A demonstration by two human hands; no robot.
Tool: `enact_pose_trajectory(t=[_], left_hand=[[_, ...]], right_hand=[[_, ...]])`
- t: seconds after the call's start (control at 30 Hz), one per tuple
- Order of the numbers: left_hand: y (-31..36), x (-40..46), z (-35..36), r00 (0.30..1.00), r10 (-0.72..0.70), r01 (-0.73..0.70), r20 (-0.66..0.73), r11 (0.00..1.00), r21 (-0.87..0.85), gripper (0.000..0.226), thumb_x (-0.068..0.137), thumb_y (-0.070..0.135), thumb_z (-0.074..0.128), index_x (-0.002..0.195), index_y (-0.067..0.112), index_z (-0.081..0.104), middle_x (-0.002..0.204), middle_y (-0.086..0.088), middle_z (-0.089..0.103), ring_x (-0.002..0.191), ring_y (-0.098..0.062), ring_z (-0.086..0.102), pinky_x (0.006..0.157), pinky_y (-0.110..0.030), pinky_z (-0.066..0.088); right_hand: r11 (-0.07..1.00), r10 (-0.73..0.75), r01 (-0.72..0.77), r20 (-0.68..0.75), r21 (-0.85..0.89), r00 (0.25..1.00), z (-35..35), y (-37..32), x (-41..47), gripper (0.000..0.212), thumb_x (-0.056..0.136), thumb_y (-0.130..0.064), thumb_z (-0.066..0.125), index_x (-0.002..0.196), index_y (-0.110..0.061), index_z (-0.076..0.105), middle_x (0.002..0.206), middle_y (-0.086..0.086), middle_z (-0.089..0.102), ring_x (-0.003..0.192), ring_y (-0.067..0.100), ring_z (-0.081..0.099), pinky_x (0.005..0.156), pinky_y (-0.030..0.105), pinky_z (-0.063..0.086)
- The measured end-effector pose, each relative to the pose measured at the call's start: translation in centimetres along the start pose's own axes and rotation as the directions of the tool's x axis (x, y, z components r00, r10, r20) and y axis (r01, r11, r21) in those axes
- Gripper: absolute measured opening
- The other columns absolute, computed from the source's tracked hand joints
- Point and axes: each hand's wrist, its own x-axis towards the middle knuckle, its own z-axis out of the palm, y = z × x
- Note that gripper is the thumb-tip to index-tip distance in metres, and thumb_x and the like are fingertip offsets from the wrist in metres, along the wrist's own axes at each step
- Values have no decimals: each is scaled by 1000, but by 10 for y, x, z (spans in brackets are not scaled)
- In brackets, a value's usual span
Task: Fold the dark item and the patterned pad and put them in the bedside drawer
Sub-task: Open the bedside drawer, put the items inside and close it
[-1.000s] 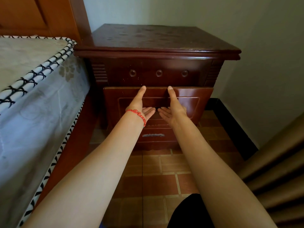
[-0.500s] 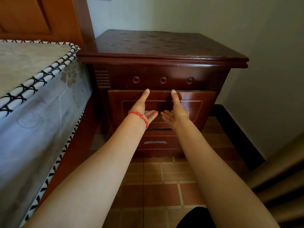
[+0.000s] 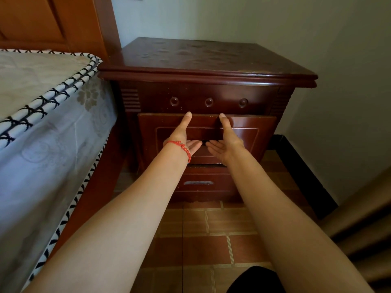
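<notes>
**Both hands flat on the drawer front**

The left hand (image 3: 183, 138) and the right hand (image 3: 224, 142) are lying side by side against the front of the upper drawer (image 3: 249, 136) of the nightstand (image 3: 207, 60). Each thumb is pointing up to the drawer's top edge, and the other fingers are stretching straight toward one another across the panel, holding nothing; the fingertips of the two hands are staying just apart at the middle. A red bracelet (image 3: 182, 147) is circling the left wrist.

The drawer front is standing out a little from the nightstand's face, under a row of three round knobs (image 3: 208, 102). What is lying inside the drawer is hidden; the dark item and the patterned pad are not showing anywhere in view. Below, a lower drawer (image 3: 201, 182) with a metal handle is sitting flush.

A mattress (image 3: 42, 127) with black-and-white piping is standing to the left, touching or nearly touching the nightstand's side, with a wooden headboard (image 3: 53, 22) behind it. Brown floor tiles (image 3: 203, 240) are spreading under the arms, and a dark shape (image 3: 254, 280) is showing at the bottom edge.
</notes>
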Motion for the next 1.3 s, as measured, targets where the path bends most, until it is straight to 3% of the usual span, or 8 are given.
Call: enact_pose_trajectory(t=[0.13, 0.37, 0.53, 0.7, 0.8, 1.0, 1.3], left_hand=[[-1, 1, -2, 1000, 0, 0, 5, 1000, 13, 84, 61, 45, 80, 123, 1, 45, 96, -21, 58, 94, -30, 65, 80, -37, 57], [0, -4, -2, 1000, -14, 14, 21, 1000, -8, 82, 64, 43, 79, 126, 2, 43, 119, -25, 55, 102, -32, 62, 80, -37, 57], [2, -3, -4, 999, -32, 32, 42, 999, 7, 80, 65, 43, 78, 125, 2, 44, 115, -26, 57, 101, -32, 62, 78, -36, 57], [2, 1, -4, 998, -36, 35, 49, 999, 29, 77, 66, 43, 78, 123, 3, 46, 87, -21, 55, 94, -30, 62, 84, -38, 56], [2, 5, -4, 998, -37, 36, 44, 999, 24, 76, 67, 43, 77, 123, 3, 46, 82, -20, 53, 91, -29, 61, 86, -38, 55], [1, 5, -2, 998, -45, 45, 43, 999, 6, 78, 68, 43, 76, 125, 2, 44, 87, -19, 52, 99, -30, 61, 88, -38, 54], [-1, 6, 0, 999, -30, 30, 32, 1000, -9, 73, 69, 43, 76, 123, 4, 45, 91, -19, 52, 92, -28, 58, 87, -37, 54]], right_hand=[[1000, 14, -14, 12, 3, 1000, 0, 0, -2, 83, 67, -57, 71, 125, -3, 45, 96, 18, 64, 80, 25, 67, 61, 31, 53], [1000, 9, -9, 9, 11, 1000, 2, 0, -5, 79, 69, -55, 70, 123, -2, 47, 88, 16, 61, 81, 26, 66, 70, 33, 53], [1000, 6, -6, -13, 29, 1000, 3, 0, -5, 80, 70, -53, 70, 126, -1, 44, 88, 17, 60, 80, 26, 65, 70, 34, 53], [999, 26, -26, 0, 31, 1000, 1, 1, -2, 81, 70, -54, 70, 127, -2, 45, 92, 17, 61, 82, 26, 65, 69, 33, 53], [999, 32, -31, -11, 26, 999, 1, 1, -1, 83, 69, -55, 70, 126, -1, 46, 94, 17, 63, 82, 26, 66, 67, 32, 54], [999, 41, -40, -19, 30, 999, 1, 1, 0, 84, 67, -56, 71, 125, 0, 47, 99, 19, 64, 80, 25, 66, 64, 32, 53], [998, 58, -59, 32, 31, 998, -1, -1, 2, 84, 70, -55, 70, 124, 3, 43, 96, 18, 61, 83, 27, 65, 67, 32, 53]])
